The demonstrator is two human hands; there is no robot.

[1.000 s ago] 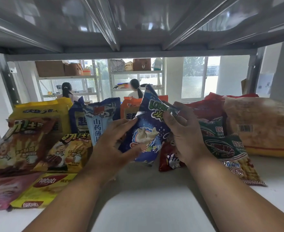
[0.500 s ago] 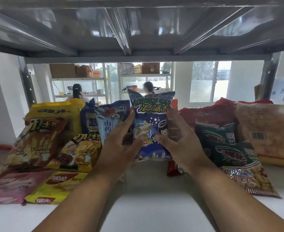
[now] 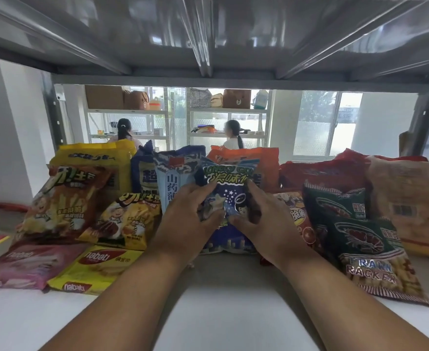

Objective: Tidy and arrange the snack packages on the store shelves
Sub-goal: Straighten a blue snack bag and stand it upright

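Far left: pink wafer pack (image 3: 23, 268) and yellow wafer pack (image 3: 99, 268) flat on shelf (image 3: 221, 312), not yet stood. Fries bags (image 3: 61, 201) upright behind, look placed. Centre: left hand (image 3: 185, 221) and right hand (image 3: 264, 224), each grip clamped on dark blue snack bag (image 3: 230, 198), upright mid-row, being seated. Right: prawn cracker bags (image 3: 360, 239) leaning, unsorted. Roughly half done.

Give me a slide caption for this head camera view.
Both hands grip a dark blue snack bag upright among shelf packages.

White walls (image 3: 13, 127), daylit windows (image 3: 319, 125) and metal storage racks (image 3: 227, 111) lie beyond the fingers; a grey steel shelf underside (image 3: 208, 34) above.
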